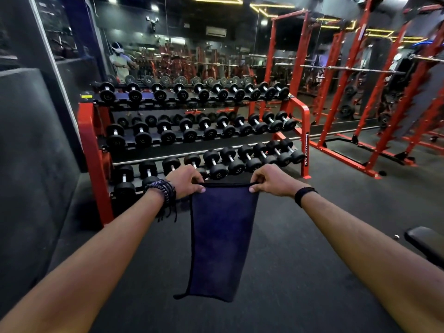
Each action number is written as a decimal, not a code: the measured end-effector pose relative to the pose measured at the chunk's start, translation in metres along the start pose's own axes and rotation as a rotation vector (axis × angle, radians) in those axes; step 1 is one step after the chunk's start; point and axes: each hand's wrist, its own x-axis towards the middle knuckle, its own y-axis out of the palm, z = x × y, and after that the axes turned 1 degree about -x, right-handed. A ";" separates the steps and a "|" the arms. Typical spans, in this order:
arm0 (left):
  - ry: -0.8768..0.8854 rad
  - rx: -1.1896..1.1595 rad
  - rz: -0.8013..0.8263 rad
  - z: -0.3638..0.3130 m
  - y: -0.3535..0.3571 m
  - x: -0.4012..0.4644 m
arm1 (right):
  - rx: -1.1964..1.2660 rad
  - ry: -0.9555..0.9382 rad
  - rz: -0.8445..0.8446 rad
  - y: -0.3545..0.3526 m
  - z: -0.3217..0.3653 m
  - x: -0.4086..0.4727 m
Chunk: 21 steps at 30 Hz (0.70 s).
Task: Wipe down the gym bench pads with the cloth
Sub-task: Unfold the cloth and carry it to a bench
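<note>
The dark blue cloth [222,239] hangs in the air, away from the bench pad [425,243] at the right edge. The left hand [186,182] and right hand [270,181] each pinch a top corner with curled fingers [254,189]. No wiping yet, I think. Next: carry it right and press it on the pad.

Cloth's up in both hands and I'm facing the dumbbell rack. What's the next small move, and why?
Probably turn right and carry the cloth toward the bench pad. Left hand and right hand each pinch a top corner, so it hangs clear of any pad; the only pad in view sits at the right edge.
</note>
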 end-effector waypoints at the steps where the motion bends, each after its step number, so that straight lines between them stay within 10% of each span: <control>1: 0.000 0.000 -0.008 -0.001 -0.001 -0.001 | 0.008 0.011 -0.010 0.001 -0.001 0.000; 16: 0.044 -0.025 0.287 -0.029 -0.033 0.014 | 0.003 0.258 0.512 -0.043 0.019 0.004; 21: 0.069 -0.734 -0.290 -0.037 -0.138 0.029 | 0.559 0.015 -0.304 -0.131 0.048 0.020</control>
